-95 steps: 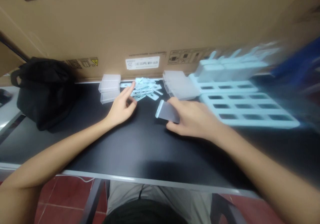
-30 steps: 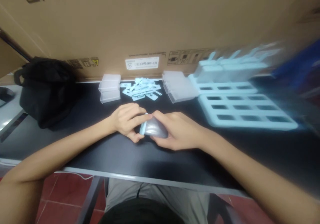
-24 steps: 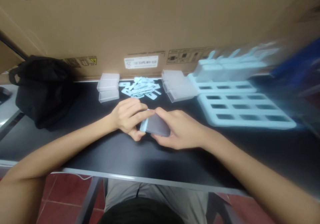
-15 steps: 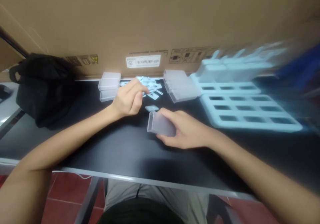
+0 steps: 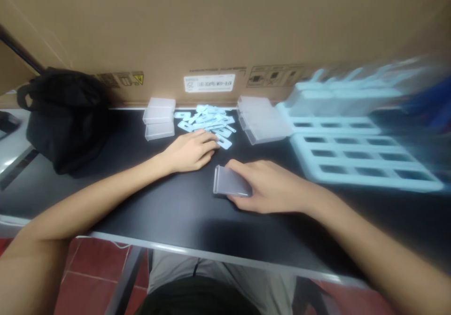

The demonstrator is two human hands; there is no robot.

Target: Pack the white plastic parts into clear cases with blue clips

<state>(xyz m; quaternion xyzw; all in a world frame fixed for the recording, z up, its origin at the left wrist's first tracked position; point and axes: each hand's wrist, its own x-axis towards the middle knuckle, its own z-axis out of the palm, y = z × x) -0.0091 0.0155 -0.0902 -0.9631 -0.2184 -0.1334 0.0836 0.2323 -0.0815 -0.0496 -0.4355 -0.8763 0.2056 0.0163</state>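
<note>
My right hand (image 5: 262,186) is wrapped round a translucent plastic case (image 5: 231,181), its open-looking end facing left, just above the black tabletop. My left hand (image 5: 193,151) lies low over the table, palm down, its fingertips at the near edge of a heap of light blue flat pieces (image 5: 207,118). One blue piece with a slot (image 5: 224,141) lies right at those fingertips. Whether the fingers grip anything is hidden. Two clear cases (image 5: 159,118) lie left of the heap, and more clear cases (image 5: 264,120) lie to its right.
Light blue slotted trays (image 5: 352,141) stand at the right, with blue moulds with sticks (image 5: 338,96) behind. A black bag (image 5: 66,118) sits at the left. A large cardboard box (image 5: 211,38) walls off the back of the black table (image 5: 169,202).
My left hand has come down from above the heap, its fingers stretched from a pinch to lie on the near blue pieces. The right hand still holds the case, tilted slightly differently.
</note>
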